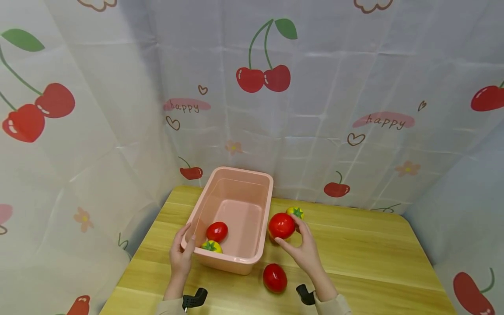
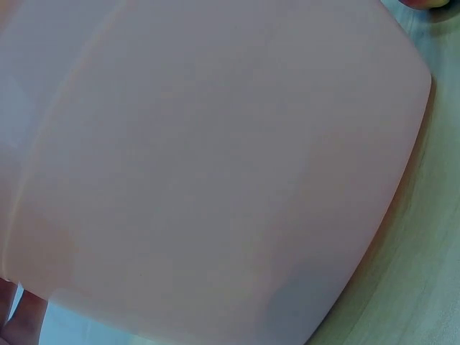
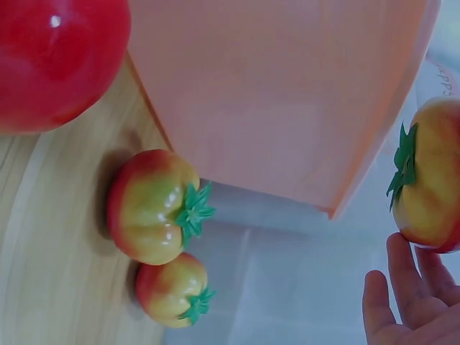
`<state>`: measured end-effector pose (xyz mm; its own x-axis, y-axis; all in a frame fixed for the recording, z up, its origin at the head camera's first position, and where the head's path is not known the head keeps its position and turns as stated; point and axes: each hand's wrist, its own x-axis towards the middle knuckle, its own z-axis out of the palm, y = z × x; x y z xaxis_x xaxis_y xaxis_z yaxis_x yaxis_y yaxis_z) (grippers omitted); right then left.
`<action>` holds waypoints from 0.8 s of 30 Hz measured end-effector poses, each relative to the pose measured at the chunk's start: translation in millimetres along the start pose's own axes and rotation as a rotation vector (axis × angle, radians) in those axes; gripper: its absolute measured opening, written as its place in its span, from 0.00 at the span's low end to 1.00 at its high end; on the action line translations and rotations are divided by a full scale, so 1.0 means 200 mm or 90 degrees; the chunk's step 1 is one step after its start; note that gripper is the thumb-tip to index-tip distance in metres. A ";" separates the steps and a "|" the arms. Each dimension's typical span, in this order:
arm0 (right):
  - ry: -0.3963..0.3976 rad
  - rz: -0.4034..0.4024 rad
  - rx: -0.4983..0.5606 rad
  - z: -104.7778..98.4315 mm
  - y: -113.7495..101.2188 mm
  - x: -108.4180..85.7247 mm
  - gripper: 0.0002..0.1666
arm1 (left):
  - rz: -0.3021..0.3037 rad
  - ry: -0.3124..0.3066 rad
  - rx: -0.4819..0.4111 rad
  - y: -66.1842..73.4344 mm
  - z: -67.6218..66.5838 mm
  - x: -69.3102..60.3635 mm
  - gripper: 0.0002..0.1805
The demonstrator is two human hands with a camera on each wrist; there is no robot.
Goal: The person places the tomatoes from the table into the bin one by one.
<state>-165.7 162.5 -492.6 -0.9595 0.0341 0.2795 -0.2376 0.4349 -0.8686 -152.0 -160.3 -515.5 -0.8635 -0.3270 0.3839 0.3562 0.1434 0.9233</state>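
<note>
My left hand [image 1: 181, 256] grips the rim of a pink plastic bin [image 1: 236, 260] at its near left corner. The bin's outer wall [image 2: 215, 165] fills most of the left wrist view. Inside the bin lie a red tomato [image 1: 217, 232] and a yellow one with a green leafy top [image 1: 211, 246]. Between thumb and fingers, my right hand [image 1: 305, 250] holds a red and yellow tomato [image 1: 281, 225] just right of the bin. In the right wrist view, this held tomato [image 3: 435, 176] is raised off the table, its green top facing the bin.
Two tomatoes, a larger one [image 3: 154, 208] and a smaller one [image 3: 172, 289], sit on the wooden table beside the bin's right side. Another red tomato [image 1: 274, 278] lies in front. Cherry-printed curtains [image 1: 267, 131] stand behind the table and at both sides.
</note>
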 end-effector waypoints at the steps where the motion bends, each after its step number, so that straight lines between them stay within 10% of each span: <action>1: 0.000 -0.003 0.002 0.00 -0.01 0.00 0.45 | -0.001 0.001 0.001 0.00 0.00 0.00 0.20; 24: -0.032 -0.005 0.041 0.10 -0.15 0.03 0.45 | -0.002 -0.001 -0.012 -0.02 0.00 0.00 0.20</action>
<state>-166.7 131.2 -474.2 -0.9636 -0.0143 0.2668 -0.2525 0.3758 -0.8916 -152.2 -161.1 -518.7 -0.8654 -0.3252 0.3812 0.3602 0.1251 0.9245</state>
